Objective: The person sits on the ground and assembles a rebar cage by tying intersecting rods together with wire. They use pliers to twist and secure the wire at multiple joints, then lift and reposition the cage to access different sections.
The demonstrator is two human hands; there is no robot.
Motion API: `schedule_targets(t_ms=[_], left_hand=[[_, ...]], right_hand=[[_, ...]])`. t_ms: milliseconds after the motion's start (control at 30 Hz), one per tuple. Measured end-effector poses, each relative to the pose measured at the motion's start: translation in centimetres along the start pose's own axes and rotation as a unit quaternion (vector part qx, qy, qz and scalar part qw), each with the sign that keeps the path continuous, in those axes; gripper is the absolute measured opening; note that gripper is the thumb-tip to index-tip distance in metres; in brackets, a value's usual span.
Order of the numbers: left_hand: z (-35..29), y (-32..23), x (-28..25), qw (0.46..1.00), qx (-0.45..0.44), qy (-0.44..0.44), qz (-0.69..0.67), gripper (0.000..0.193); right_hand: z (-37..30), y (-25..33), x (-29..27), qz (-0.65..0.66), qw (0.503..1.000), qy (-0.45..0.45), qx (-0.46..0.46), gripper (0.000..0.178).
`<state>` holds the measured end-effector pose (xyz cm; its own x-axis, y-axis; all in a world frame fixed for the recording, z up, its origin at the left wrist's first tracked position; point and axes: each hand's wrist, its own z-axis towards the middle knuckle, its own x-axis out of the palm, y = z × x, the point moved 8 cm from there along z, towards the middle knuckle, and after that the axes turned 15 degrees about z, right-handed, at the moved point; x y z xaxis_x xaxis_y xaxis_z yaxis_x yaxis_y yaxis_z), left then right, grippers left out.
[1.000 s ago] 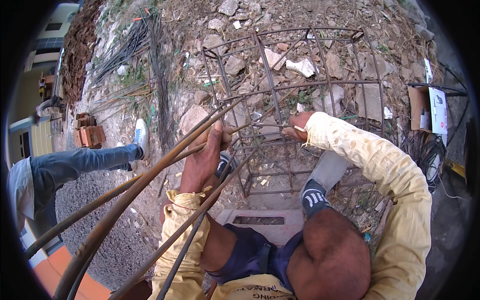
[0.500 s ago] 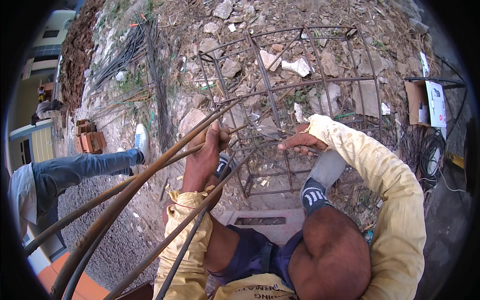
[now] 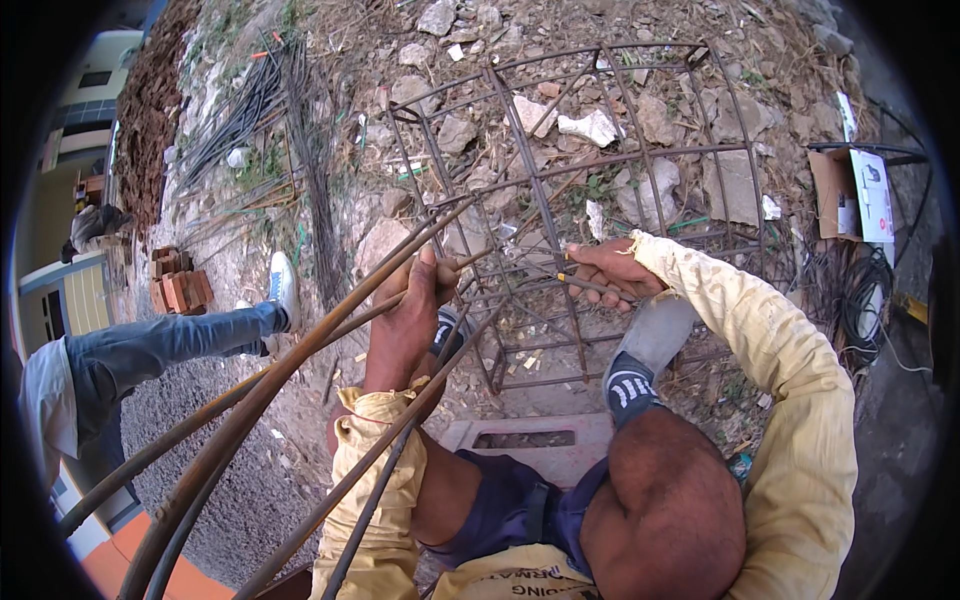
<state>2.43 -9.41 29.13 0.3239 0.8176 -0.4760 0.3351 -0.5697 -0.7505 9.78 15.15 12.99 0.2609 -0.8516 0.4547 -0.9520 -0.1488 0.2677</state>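
Observation:
My left hand (image 3: 412, 292) is closed round a brown steel bar, part of a bundle of long rebars (image 3: 262, 385) that slants from the lower left up to the cage corner. Palm up, my right hand (image 3: 612, 270) has its fingers curled round a slim dark metal tool (image 3: 580, 281) with a yellow band; its tip is too thin to make out. Between and beyond both hands lies a rusty rebar cage (image 3: 535, 185) of long bars and square ties. Its near left corner is closest to my left hand.
Rubble stones (image 3: 655, 190) lie under and around the cage. A slab with a slot (image 3: 585, 455) is between my legs. At left stand a person's jeans-clad legs (image 3: 180, 335) and stacked bricks (image 3: 180, 282). An open carton (image 3: 850, 195) and cable coil (image 3: 858, 315) sit at right.
My right hand has drawn slightly up and turned, so the tool's yellow band has shifted down, away from the bar ends. My left hand keeps its grip in about the same place.

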Motion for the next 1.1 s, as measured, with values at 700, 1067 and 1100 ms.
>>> schedule_targets(t_ms=[700, 1067, 1100], left_hand=[[-0.2, -0.3, 0.1, 1.0, -0.008, 0.009, 0.006, 0.046], [0.2, -0.2, 0.6, 0.986, 0.021, 0.074, 0.151, 0.036], [0.2, -0.2, 0.7, 0.978, 0.036, 0.077, 0.192, 0.034]], right_hand=[[-3.9, 1.7, 2.3, -0.467, 0.782, -0.331, -0.248, 0.056], [0.4, -2.1, 1.7, -0.058, 0.992, -0.091, -0.069, 0.063], [0.6, -2.0, 1.3, -0.052, 0.989, -0.111, -0.085, 0.058]])
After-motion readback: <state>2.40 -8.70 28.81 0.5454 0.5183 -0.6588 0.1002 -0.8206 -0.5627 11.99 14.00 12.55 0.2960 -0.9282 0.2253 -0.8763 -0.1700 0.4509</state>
